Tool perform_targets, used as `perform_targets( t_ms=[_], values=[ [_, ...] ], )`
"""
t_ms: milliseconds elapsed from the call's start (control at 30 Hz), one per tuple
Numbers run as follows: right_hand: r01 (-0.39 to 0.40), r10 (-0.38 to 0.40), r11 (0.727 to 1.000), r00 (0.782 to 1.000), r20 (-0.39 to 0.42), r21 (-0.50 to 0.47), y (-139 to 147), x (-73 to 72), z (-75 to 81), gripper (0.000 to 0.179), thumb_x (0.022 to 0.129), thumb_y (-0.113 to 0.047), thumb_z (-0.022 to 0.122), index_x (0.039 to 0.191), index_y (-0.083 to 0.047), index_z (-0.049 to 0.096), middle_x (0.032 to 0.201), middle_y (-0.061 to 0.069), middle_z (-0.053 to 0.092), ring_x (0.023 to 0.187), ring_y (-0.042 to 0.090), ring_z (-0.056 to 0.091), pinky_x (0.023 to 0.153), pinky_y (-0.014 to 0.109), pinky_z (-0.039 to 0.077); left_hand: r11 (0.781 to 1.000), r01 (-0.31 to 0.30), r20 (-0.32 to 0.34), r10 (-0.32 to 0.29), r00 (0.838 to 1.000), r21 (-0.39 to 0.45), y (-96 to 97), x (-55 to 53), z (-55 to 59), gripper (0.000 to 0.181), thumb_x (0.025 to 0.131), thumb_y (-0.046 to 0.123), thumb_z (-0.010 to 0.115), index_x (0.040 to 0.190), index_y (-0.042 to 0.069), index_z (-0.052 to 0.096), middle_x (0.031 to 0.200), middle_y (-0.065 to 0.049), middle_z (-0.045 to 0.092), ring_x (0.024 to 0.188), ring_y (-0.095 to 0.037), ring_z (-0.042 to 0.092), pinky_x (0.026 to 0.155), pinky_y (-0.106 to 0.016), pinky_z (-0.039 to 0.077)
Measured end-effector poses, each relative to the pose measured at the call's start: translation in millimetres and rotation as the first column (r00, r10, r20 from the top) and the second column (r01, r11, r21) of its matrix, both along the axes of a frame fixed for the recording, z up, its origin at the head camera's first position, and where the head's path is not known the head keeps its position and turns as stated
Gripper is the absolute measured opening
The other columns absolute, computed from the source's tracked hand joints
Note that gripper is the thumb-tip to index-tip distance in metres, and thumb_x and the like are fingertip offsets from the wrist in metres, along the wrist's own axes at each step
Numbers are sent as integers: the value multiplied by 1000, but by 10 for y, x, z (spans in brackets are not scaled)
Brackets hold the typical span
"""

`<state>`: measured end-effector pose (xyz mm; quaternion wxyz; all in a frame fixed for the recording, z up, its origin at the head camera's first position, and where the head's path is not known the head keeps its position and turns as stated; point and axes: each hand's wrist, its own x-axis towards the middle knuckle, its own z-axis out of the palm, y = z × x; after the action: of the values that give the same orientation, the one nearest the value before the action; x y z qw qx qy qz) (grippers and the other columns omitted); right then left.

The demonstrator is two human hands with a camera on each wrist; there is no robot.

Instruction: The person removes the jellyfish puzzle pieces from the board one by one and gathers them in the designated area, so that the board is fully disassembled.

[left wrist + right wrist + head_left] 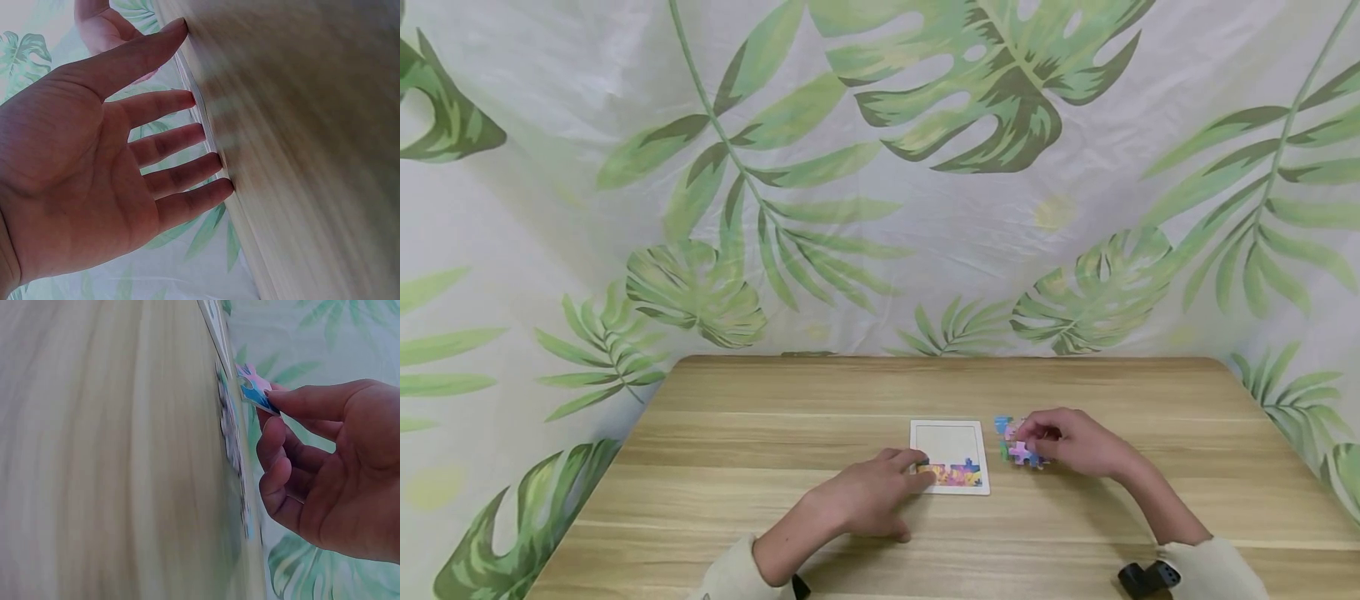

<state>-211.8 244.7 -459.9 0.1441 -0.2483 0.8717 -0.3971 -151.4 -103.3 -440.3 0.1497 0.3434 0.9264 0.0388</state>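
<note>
A white square puzzle frame (951, 423) lies flat on the table, with a row of joined, colorful puzzle pieces (962, 476) along its near edge. My left hand (874, 493) rests at the frame's left side, fingers spread and fairly straight, fingertips over its near-left corner. In the left wrist view the palm (81, 156) holds nothing. Over a small group of loose puzzle pieces (1021, 455) right of the frame, my right hand (1078, 443) pinches one blue and pink puzzle piece (255, 387) between thumb and index finger, raised off the table in the right wrist view.
The wood-grain table (760, 450) reaches back to a hanging cloth (820, 217) printed with green leaves. A black wrist device (1148, 577) sits by the right sleeve (1213, 571).
</note>
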Motion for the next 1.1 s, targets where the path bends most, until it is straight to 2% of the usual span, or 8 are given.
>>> perform_targets(
  t_ms=[167,567,1100],
  values=[
    [26,-26,1000,1000,-4,10,165,42,-5,10,105,-10,67,108,-12,76,94,0,69,81,6,54,69,23,47,1000,-4,4,4,1000,1,-1,-5,-9,74,87,37,90,153,30,59,166,0,47,152,-26,47,105,-44,59],
    [45,-45,999,999,26,10,512,89,-15,13,106,-10,65,112,-6,75,97,3,69,82,4,54,68,24,48,1000,1,0,-1,1000,1,-7,3,-11,74,87,38,90,154,29,58,166,-1,47,152,-26,47,104,-43,60],
    [54,-55,998,998,30,22,577,78,-50,14,106,-5,63,114,-3,75,99,3,71,81,2,52,67,22,46,1000,4,11,-4,1000,2,-11,-9,-20,74,88,38,90,154,29,58,167,-1,45,153,-29,47,104,-46,60]
  ],
)
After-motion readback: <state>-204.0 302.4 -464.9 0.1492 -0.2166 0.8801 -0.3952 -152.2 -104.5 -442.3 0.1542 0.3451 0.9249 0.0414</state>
